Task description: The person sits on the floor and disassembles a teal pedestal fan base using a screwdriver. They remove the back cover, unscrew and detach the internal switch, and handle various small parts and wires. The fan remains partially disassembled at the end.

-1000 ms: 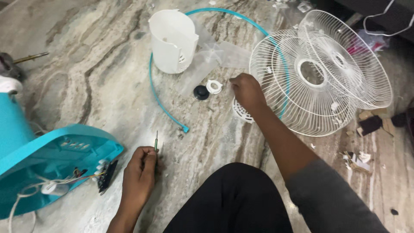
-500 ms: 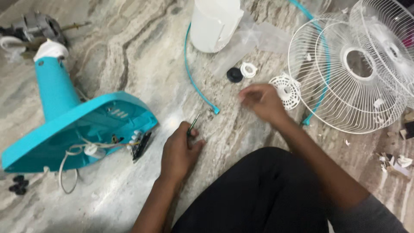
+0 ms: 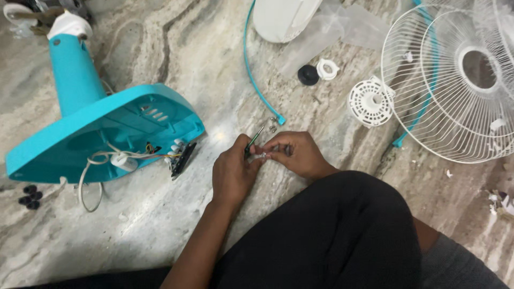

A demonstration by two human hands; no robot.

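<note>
Left of frame: teal fan base (image 3: pixel 101 134) lies tipped on the marble floor (image 3: pixel 160 235), wiring and a switch panel (image 3: pixel 182 158) exposed. Centre: left hand (image 3: pixel 233 171) closed around a thin screwdriver (image 3: pixel 253 140); right hand (image 3: pixel 297 154) touching it, fingertips pinched on a small metal piece (image 3: pixel 263 156), probably a screw, too small to tell. Right of frame: white round hub (image 3: pixel 369 101), then white wire fan guard (image 3: pixel 455 80).

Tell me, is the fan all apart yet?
Mostly apart: the white wire fan guard, round white plastic hub and tipped-over turquoise fan base lie separately on the marble floor. In hand: the left hand holds a thin green-handled screwdriver; the right hand pinches a small metal part. Left: the base's wires hang loose.
</note>
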